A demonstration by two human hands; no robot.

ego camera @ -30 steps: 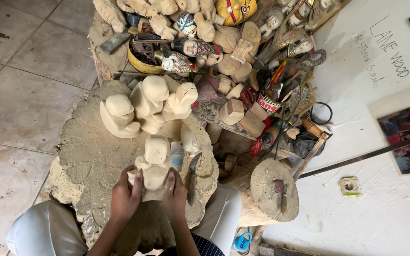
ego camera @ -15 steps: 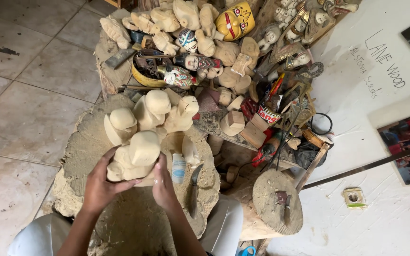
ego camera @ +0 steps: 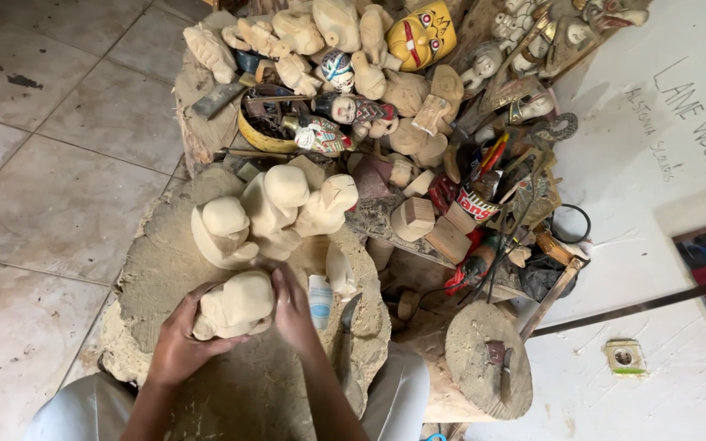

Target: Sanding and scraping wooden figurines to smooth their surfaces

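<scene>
Unpainted wooden head carving [ego camera: 234,304] sits clamped between my left hand [ego camera: 177,347] and right hand [ego camera: 292,310], both pressed against its sides, steadying it on the stump block [ego camera: 157,261] beneath, other rough blanks [ego camera: 275,204] just beyond.

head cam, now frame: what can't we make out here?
- Underside of the pale unpainted wooden carving: covered by the left hand and right hand.
- Contents of the yellow round bowl: dark tangle, too small to tell.
- Person's forearms: cut off by the bottom edge.
</scene>
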